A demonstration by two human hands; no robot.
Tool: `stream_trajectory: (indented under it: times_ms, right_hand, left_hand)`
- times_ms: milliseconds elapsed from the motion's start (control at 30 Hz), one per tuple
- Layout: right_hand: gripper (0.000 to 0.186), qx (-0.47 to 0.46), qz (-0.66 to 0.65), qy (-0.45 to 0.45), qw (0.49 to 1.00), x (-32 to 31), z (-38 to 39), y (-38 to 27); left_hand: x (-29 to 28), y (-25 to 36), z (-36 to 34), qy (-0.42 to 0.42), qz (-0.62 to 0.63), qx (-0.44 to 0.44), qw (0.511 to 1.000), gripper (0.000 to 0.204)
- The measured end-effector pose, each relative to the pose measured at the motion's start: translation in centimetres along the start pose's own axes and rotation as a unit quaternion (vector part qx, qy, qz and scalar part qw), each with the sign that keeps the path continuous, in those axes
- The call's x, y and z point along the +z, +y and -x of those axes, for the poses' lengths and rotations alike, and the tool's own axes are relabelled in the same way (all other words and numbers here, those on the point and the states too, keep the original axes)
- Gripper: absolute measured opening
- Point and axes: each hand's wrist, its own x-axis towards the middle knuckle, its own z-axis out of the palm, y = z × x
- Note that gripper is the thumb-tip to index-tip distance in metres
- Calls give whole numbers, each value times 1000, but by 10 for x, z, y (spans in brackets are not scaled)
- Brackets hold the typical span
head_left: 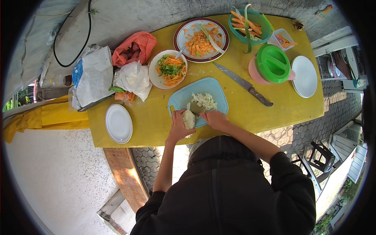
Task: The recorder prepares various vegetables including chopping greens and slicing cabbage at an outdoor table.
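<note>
A light blue cutting board (220,107) lies at the table's near edge. On its left side my left hand (178,127) grips a pale chunk of cabbage (188,119), fingers closed against it. My right hand (214,119) is wrapped round the handle of a kitchen knife (199,108), whose wide blade rests beside the cabbage's cut side. Most of that handle is hidden by my fingers. Just beyond the blade sits a small heap of shredded cabbage (205,100).
Across the yellow table (243,111) stand a bowl of shredded carrot and greens (171,70), a plate of carrot pieces (197,43), a teal basin (261,19), a green-lidded pitcher (273,64) and two white plates. A large knife (244,84) lies right of the board; bags crowd the left.
</note>
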Motion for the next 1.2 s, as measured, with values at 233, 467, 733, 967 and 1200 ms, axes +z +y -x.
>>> stream_trajectory:
  times_ms: [233,467,733,967,1200]
  right_hand:
    - [49,42,-36,29,998,-21,10,2]
    - [43,-65,-227,110,966,-12,29,-1]
    - [39,-101,-132,91,982,-9,40,-8]
    - [41,-84,-103,93,987,-11,38,-7]
    - [42,-19,-152,50,987,-20,44,-7]
  left_hand:
    - [-1,-1,2,20,31,23,999,76]
    - [22,9,-10,136,-25,-15,990,76]
    - [25,7,-12,140,-11,-10,990,76]
    - [18,8,-13,100,7,4,995,77]
    - [16,5,-13,85,19,26,996,80]
